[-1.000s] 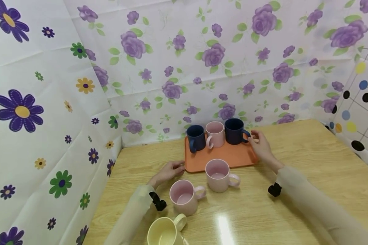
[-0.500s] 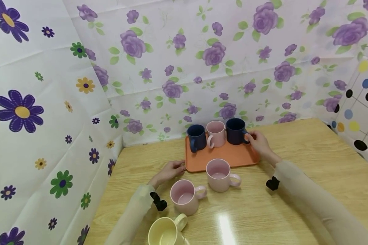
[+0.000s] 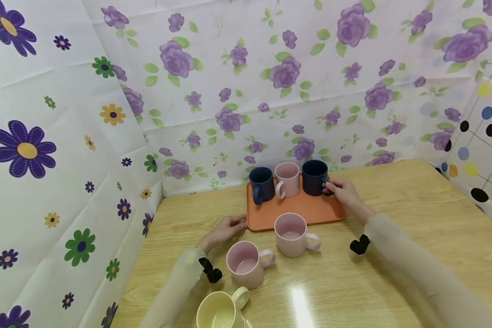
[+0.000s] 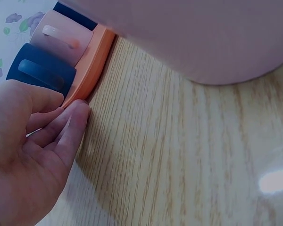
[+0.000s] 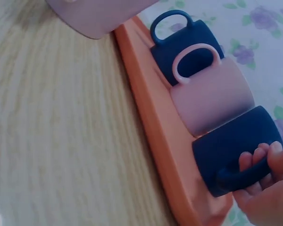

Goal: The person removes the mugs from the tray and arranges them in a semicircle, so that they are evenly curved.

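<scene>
An orange tray bears three mugs in a row along its back: a dark blue mug on the left, a pink mug in the middle and a second dark blue mug on the right. My right hand grips the right blue mug by its handle, fingers through the loop and thumb on the outside. My left hand lies at the tray's front left corner, its relaxed fingertips touching the rim.
In front of the tray stands a pink mug, with another pink mug nearer on the left. A yellow mug is at the bottom edge of the head view. Flowered cloth hangs close behind the wooden table.
My right hand has moved left onto the right blue mug's handle and taken hold of it. That handle has swung a little toward the front. My left hand has stayed at the tray's corner.
</scene>
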A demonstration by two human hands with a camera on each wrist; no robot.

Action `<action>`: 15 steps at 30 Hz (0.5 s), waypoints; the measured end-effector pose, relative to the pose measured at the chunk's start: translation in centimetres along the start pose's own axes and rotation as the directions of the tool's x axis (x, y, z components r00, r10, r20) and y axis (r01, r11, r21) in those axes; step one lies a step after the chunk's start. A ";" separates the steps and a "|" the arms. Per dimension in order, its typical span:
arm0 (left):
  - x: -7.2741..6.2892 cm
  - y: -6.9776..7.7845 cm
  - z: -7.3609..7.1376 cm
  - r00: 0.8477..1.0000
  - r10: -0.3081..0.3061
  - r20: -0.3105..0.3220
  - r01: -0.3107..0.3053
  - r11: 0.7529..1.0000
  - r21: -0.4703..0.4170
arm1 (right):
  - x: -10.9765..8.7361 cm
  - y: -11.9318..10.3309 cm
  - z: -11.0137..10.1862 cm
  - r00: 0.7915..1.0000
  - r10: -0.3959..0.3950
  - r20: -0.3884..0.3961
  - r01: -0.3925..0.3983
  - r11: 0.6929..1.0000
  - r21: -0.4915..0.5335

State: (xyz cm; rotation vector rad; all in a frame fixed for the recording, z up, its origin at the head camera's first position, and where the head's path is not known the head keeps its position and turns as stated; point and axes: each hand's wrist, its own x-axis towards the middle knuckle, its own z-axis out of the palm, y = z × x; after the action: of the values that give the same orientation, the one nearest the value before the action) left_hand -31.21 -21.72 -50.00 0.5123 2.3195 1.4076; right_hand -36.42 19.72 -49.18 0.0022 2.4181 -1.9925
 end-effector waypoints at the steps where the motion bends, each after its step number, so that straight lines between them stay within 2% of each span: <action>1: 0.0 0.0 0.0 1.000 0.002 0.002 -0.002 1.000 0.003 | -0.2 0.1 0.0 1.000 0.002 -0.007 -0.002 1.000 0.022; 5: 0.0 -0.1 0.2 1.000 0.008 0.017 -0.008 1.000 -0.005 | -0.7 0.4 -0.1 1.000 0.011 -0.021 -0.009 0.995 0.097; 8: 0.0 0.0 0.1 1.000 -0.016 0.011 0.016 1.000 -0.013 | -1.0 0.2 -0.4 1.000 0.002 -0.012 -0.001 0.989 0.146; 11: -0.1 0.1 0.1 1.000 -0.025 0.003 0.025 1.000 -0.009 | -1.6 -0.4 -0.7 0.999 -0.035 0.009 0.032 0.976 0.216; 15: -0.1 0.2 -0.1 1.000 -0.027 0.011 0.027 0.999 -0.018 | -2.8 -0.8 -1.2 0.994 -0.098 0.054 0.081 0.964 0.254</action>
State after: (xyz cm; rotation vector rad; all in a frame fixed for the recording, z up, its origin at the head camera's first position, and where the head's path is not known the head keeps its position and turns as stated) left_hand -31.11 -21.73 -49.76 0.4803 2.2944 1.4084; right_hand -33.60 20.72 -48.14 -0.1712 2.1467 -2.2852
